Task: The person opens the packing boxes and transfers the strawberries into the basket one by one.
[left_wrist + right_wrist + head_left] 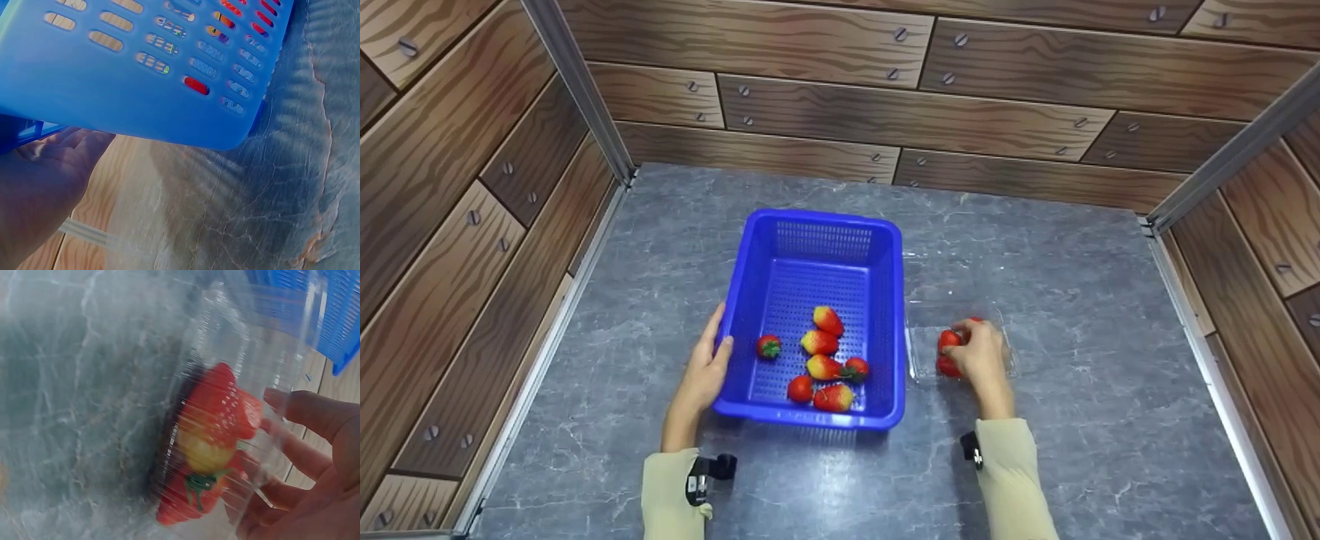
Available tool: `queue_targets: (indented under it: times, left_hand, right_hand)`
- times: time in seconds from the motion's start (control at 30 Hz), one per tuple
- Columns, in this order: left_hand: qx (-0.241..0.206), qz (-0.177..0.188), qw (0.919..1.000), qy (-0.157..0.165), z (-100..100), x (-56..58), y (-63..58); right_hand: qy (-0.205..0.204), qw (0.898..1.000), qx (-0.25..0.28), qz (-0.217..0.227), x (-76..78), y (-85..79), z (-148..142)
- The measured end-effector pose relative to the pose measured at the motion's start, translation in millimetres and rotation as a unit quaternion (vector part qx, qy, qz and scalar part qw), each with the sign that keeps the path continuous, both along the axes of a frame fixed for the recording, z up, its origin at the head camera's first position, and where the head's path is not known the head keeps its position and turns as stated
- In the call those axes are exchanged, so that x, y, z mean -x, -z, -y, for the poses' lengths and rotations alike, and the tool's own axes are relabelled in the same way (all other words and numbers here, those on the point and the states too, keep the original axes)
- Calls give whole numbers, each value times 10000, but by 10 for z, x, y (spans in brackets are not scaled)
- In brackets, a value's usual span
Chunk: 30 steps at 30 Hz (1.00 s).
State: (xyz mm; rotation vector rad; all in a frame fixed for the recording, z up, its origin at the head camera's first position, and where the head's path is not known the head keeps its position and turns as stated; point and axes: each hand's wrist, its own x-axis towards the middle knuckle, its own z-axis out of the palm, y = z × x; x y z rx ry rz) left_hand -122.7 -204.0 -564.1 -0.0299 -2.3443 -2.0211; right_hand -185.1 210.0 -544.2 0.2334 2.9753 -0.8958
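Observation:
My left hand point(709, 367) holds the left side of a blue plastic basket point(901, 322) by its rim. In the left wrist view the fingers point(73, 149) tuck under that rim. Several red and yellow strawberries point(820, 343) lie in the near half of the basket. To its right, my right hand point(981, 356) reaches into a clear plastic box point(915, 352) holding several strawberries. Thumb and fingers bend about a red strawberry point(950, 340) there. In the right wrist view the strawberries point(208, 422) show through the box wall, with the fingertips close against them, partly blurred by plastic.
A grey marbled tabletop point(1110, 375) lies under everything. Wood-patterned panels point(810, 105) stand at the back and both sides, joined by metal posts point(581, 90). The box's transparent upper part point(949, 277) lies beside the basket's right wall.

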Motion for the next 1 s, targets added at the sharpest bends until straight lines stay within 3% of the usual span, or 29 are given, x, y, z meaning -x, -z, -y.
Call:
queue_targets:
  times: [0.47, 0.73, 1.0]
  left_hand:
    - [23, 34, 10000, 29, -10, 6, -6]
    - [-15, 127, 9999, 27, -1, 3, -2]
    - [-27, 114, 9999, -20, -8, -5, 2]
  right_hand:
    - [-106, 9996, 71, -255, 43, 186, 47]
    - [-36, 9970, 560, -529, 50, 123, 36]
    - [36, 9954, 809, -507, 66, -15, 47]
